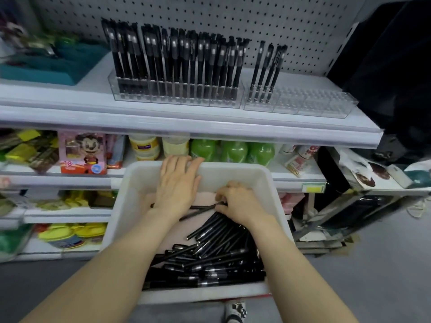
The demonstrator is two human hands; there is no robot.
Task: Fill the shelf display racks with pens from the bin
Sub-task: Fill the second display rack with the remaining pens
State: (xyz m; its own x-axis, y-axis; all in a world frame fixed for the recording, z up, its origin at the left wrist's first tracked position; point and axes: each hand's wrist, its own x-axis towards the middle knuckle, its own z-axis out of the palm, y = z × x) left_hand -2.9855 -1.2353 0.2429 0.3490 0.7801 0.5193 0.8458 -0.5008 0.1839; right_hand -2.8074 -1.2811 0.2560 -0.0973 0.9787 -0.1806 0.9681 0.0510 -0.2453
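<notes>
A white bin [245, 176] sits in front of me with a heap of black pens [210, 259] in its near half. My left hand [177, 183] lies flat with straight fingers over the bin's far rim. My right hand [238, 201] has curled fingers pinching a black pen [198, 212] inside the bin. On the top shelf a clear rack [175, 94] is packed with upright black pens. To its right, a second clear rack [303, 103] holds several pens [268, 71] at its left end.
The white shelf edge [186, 129] runs above the bin. Green bottles [233, 151], jars and snack packs fill the lower shelves. A teal tray [58, 64] sits top left. A dark mass [391, 78] hangs at the right. A shoe [235, 311] shows below the bin.
</notes>
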